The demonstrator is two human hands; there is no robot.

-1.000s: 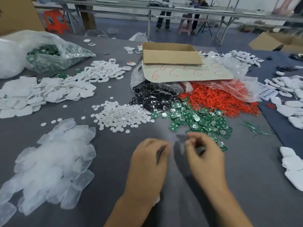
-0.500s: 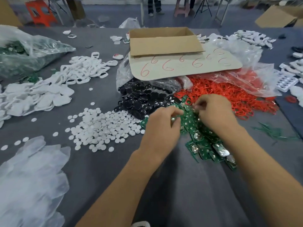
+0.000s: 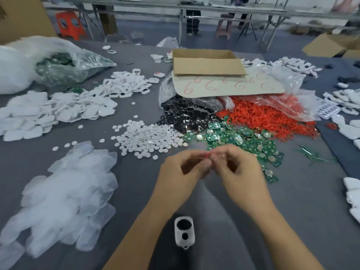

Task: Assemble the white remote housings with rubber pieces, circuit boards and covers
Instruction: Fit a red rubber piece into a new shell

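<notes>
Pinching a small red piece (image 3: pixel 208 155) between them, the left hand (image 3: pixel 183 172) and the right hand (image 3: pixel 239 170) are hovering together above the grey table (image 3: pixel 292 211), fingers curled and fingertips meeting at the piece. Motion blur is smearing the grip, so which fingers are actually clamping it cannot be told. The red piece is showing just at the top of the joined fingertips, clear of the table. A white housing (image 3: pixel 184 232) is lying flat on the table between the two forearms, near the person and well apart from the fingers, with a dark opening facing up. Just beyond the hands, green boards (image 3: pixel 243 137) are lying in a loose heap, with red rings (image 3: pixel 263 117) piled behind them and black pieces (image 3: pixel 187 117) to their left. White discs (image 3: pixel 148 137) are spreading out left of the boards, and clear covers (image 3: pixel 64 191) are heaping up at the near left. A cardboard box (image 3: pixel 206 63) is sitting farther back.
</notes>
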